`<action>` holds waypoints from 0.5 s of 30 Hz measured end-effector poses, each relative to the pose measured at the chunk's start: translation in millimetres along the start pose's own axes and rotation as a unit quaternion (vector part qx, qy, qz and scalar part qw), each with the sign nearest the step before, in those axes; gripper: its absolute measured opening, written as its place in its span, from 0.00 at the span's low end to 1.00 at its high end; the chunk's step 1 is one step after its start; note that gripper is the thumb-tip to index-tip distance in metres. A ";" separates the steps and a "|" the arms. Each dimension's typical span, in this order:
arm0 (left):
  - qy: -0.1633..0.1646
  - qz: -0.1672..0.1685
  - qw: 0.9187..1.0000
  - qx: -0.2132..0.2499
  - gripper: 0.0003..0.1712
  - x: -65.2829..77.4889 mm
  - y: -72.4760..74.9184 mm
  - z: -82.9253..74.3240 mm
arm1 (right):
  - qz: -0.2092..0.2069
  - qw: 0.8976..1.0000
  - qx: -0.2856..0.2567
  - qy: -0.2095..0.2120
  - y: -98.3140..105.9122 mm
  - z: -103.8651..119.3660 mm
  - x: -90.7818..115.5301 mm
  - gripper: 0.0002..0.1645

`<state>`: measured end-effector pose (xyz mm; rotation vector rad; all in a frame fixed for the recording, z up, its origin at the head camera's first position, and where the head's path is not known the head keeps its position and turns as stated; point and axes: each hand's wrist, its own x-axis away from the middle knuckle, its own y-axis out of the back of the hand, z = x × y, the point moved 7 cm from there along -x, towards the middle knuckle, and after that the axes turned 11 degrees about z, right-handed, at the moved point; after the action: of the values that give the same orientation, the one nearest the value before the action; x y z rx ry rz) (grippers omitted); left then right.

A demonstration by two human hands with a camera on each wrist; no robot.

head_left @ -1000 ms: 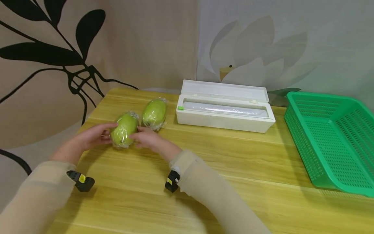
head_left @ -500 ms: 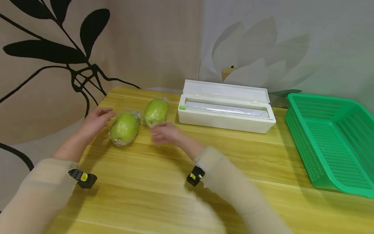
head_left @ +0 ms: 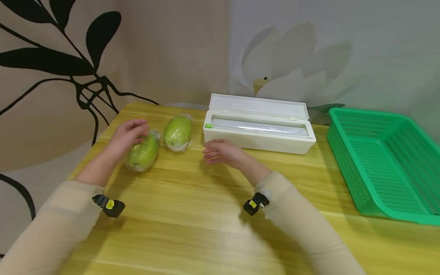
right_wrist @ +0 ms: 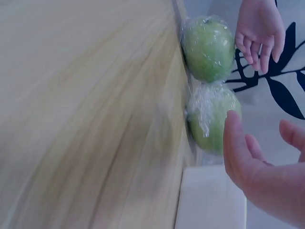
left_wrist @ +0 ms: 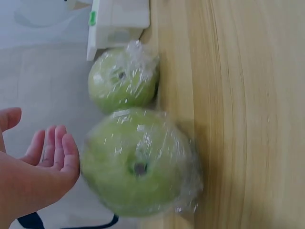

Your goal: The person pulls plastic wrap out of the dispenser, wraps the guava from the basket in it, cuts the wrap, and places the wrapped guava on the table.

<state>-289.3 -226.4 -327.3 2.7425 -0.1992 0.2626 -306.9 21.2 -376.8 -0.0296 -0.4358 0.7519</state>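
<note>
Two green melon-like fruits, each wrapped in clear cling film, lie on the wooden table at the left. My left hand is over the nearer fruit, with fingers relaxed and nothing held; it hides part of that fruit. In the left wrist view the fingers come close to its film, and I cannot tell whether they touch. The farther fruit sits just behind and to the right. My right hand, fingers loosely bent and holding nothing, hovers in front of the white cling film box.
The box's lid stands raised, with a roll of film inside and a green slider at its left end. A green plastic basket stands at the right. A printed curtain hangs behind the table.
Both hands have let go of the nearer fruit, which stays in place. My right hand has moved right, toward the box. My left hand has lifted and come over the fruit.
</note>
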 end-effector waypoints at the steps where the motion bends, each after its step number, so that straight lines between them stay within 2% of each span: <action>1: 0.002 0.006 1.000 -0.002 0.33 -1.1 -3.3 -0.7 | -0.001 1.000 0.000 0.002 2.7 0.2 2.2 0.27; 8: -0.016 0.062 0.998 0.006 0.34 -8.1 -33.0 -14.2 | -0.003 1.000 0.001 0.012 21.2 1.0 16.9 0.27; 15: -0.016 0.089 0.996 0.012 0.34 -15.6 -54.9 -22.2 | -0.005 1.000 0.001 0.008 36.5 -1.0 29.8 0.28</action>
<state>-298.4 -165.9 -329.8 2.7567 -0.4535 0.2693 -311.2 68.0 -373.1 -0.0317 -0.4200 0.7410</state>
